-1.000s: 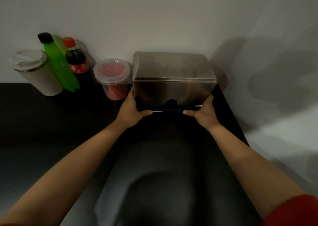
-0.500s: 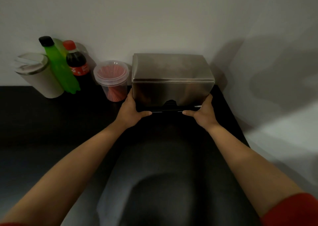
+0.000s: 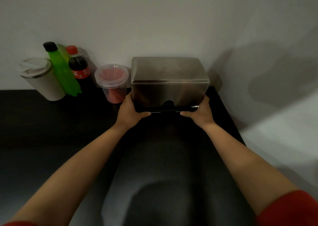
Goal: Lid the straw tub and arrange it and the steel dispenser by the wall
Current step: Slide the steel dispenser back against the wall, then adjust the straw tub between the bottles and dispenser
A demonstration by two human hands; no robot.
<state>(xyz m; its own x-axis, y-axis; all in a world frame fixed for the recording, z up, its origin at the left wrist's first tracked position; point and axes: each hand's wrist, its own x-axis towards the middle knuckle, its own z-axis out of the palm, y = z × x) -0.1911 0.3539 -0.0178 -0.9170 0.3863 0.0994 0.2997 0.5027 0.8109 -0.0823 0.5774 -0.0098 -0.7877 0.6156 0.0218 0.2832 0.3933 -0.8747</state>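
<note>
The steel dispenser, a shiny metal box, stands on the black counter with its back at the white wall. My left hand grips its lower left front corner, and my right hand grips its lower right front corner. Just left of the dispenser, close to its side, stands the clear straw tub with red straws inside and a clear lid on top.
Along the wall to the left stand a cola bottle, a green bottle and a white tumbler with a lid. The black counter ends at a right edge just past the dispenser.
Both hands keep their hold on the dispenser. The dispenser has shifted very slightly; the view has tilted a little, so everything sits lower in the frame.
</note>
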